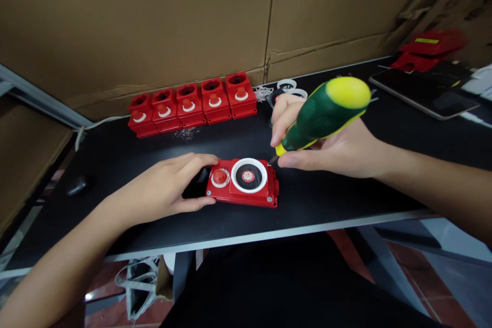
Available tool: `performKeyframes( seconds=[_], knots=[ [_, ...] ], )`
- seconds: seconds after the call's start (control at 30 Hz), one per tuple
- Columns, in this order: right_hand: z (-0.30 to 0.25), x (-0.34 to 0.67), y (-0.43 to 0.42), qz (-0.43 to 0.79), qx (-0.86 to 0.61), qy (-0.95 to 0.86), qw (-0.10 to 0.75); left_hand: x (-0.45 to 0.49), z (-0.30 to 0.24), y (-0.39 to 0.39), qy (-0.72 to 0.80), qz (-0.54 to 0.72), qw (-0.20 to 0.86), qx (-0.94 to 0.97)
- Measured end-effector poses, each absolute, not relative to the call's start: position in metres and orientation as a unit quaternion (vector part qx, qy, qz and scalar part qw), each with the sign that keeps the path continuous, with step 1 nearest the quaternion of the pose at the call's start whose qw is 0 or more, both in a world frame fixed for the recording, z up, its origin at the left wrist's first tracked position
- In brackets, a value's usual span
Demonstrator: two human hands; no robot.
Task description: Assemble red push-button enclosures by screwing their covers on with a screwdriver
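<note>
1. We sit at a black table with a pale edge; tall cardboard stands along its far side, and red floor tiles show below.
2. Far left of centre, five red units stand in a row, white crumbs just in front.
3. To the far right lie a dark slab and a blurred red part.
4. The red box lies on the table, near the middle — a red button in a white collar on its left, a black disc inside a white ring on its right, and screws at its near corners.
5. Our left hand grips the box's left end between thumb and fingers.
6. Our right hand is closed around a green-and-yellow screwdriver — handle tilted up to the right, tip at the box's far right corner.
</note>
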State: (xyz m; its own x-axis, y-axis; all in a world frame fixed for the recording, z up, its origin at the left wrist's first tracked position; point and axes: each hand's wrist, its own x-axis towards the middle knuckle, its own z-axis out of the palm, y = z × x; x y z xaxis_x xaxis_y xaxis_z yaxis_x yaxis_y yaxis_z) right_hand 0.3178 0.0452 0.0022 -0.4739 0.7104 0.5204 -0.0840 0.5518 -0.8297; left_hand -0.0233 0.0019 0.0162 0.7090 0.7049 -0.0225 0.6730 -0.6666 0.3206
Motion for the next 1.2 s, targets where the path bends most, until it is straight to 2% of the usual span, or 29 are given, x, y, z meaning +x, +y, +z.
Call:
performKeyframes(
  seconds=[0.5, 0.7, 0.83, 1.07, 1.2],
  knots=[
    [0.011, 0.319, 0.039, 0.437, -0.250, -0.734, 0.457, -0.025, 0.017, 0.002, 0.382, 0.047, 0.152, 0.910],
    [0.013, 0.322, 0.039, 0.449, -0.204, -0.744, 0.451, -0.026, 0.014, 0.002, 0.378, 0.048, 0.147, 0.913],
    [0.009, 0.317, 0.041, 0.430, -0.247, -0.743, 0.449, -0.026, 0.015, 0.002, 0.380, 0.049, 0.148, 0.912],
    [0.013, 0.313, 0.035, 0.479, -0.234, -0.685, 0.496, -0.025, 0.015, 0.002, 0.380, 0.049, 0.143, 0.913],
    [0.020, 0.314, 0.028, 0.445, -0.243, -0.697, 0.508, -0.025, 0.015, 0.002, 0.380, 0.053, 0.148, 0.912]
  ],
)
